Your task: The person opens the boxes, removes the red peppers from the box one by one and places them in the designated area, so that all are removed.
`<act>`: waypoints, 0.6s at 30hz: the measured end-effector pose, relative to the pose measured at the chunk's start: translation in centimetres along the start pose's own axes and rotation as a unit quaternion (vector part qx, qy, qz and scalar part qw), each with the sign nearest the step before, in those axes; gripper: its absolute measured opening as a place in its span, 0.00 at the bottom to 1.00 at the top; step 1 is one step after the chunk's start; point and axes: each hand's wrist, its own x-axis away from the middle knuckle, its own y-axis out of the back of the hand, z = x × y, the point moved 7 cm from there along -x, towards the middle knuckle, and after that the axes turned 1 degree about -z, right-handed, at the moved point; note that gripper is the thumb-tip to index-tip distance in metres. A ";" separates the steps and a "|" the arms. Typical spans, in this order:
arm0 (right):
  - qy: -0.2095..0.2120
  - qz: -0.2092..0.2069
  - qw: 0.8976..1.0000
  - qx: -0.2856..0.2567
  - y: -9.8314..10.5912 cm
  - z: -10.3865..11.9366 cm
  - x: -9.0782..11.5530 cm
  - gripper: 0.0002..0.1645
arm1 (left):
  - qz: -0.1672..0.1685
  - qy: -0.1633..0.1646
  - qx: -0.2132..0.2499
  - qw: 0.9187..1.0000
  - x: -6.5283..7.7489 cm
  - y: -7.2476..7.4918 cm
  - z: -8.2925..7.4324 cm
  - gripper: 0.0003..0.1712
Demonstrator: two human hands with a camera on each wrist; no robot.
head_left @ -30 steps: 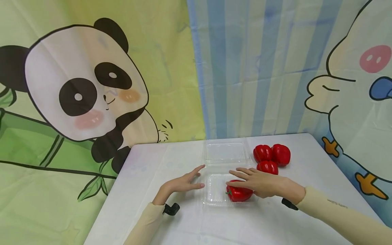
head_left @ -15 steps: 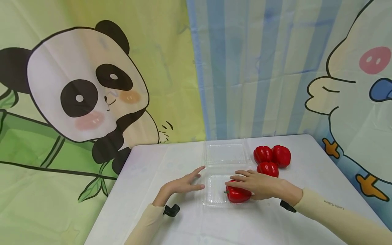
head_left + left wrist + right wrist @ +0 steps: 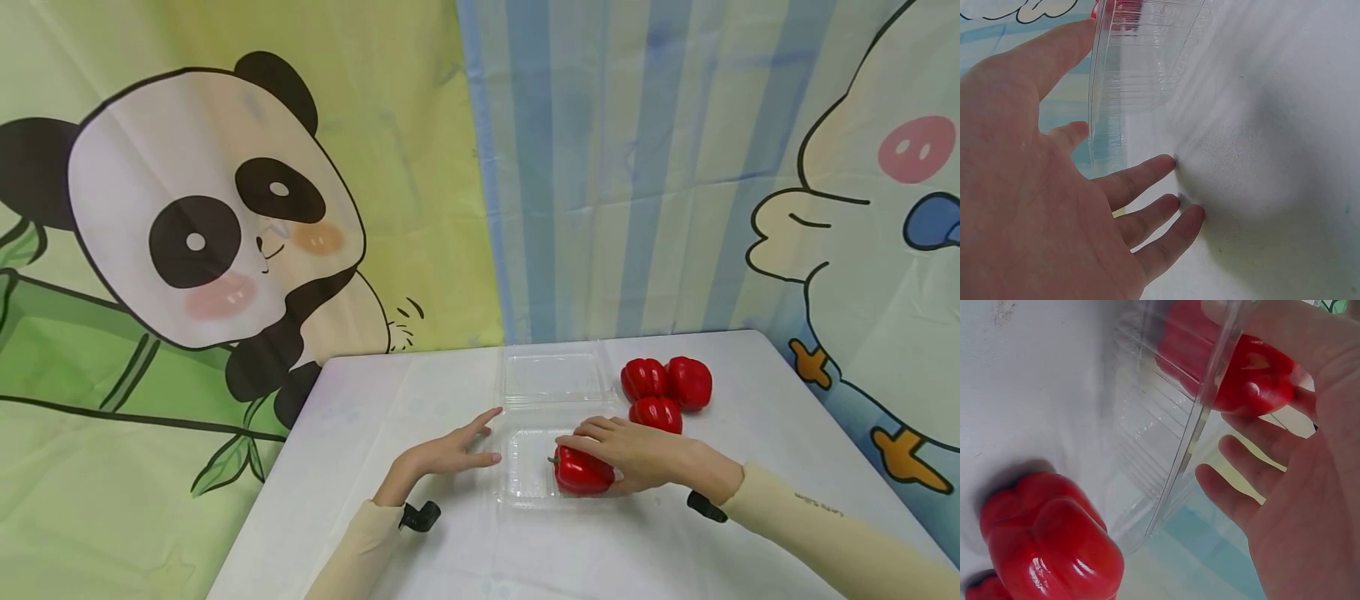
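Note:
A red bell pepper (image 3: pixel 582 471) with a green stem lies on its side in the right part of a clear plastic clamshell box's tray (image 3: pixel 527 463). My right hand (image 3: pixel 637 452) grips this pepper from the right, thumb at the near side and forefinger over the far side. Its other fingers spread loosely beyond the tray's rim in the right wrist view. On the left, my left hand (image 3: pixel 448 447) has its fingers spread, with the thumb (image 3: pixel 1072 47) right at the box's side wall (image 3: pixel 1141 69). Nothing is held in it.
Three more red bell peppers (image 3: pixel 656 414) stand together at the back right of the white table (image 3: pixel 420 392). The box's lid (image 3: pixel 555 373) lies folded back behind the tray. A printed curtain (image 3: pixel 570 167) hangs behind the table.
The pepper under my right hand has shifted slightly left, and the right fingers have drawn in closer round it. My left hand stays where it was.

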 end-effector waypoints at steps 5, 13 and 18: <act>-0.010 0.001 1.000 -0.015 0.0 -0.2 0.1 0.62 | 0.000 -0.001 0.000 1.000 0.0 0.0 0.0 0.51; -0.024 0.001 0.999 -0.024 0.3 -0.3 0.1 0.62 | -0.001 0.000 -0.002 1.000 0.0 0.0 -0.1 0.51; -0.028 0.000 0.999 -0.029 0.5 -0.4 0.1 0.62 | -0.002 -0.002 -0.004 1.000 0.1 0.0 -0.1 0.52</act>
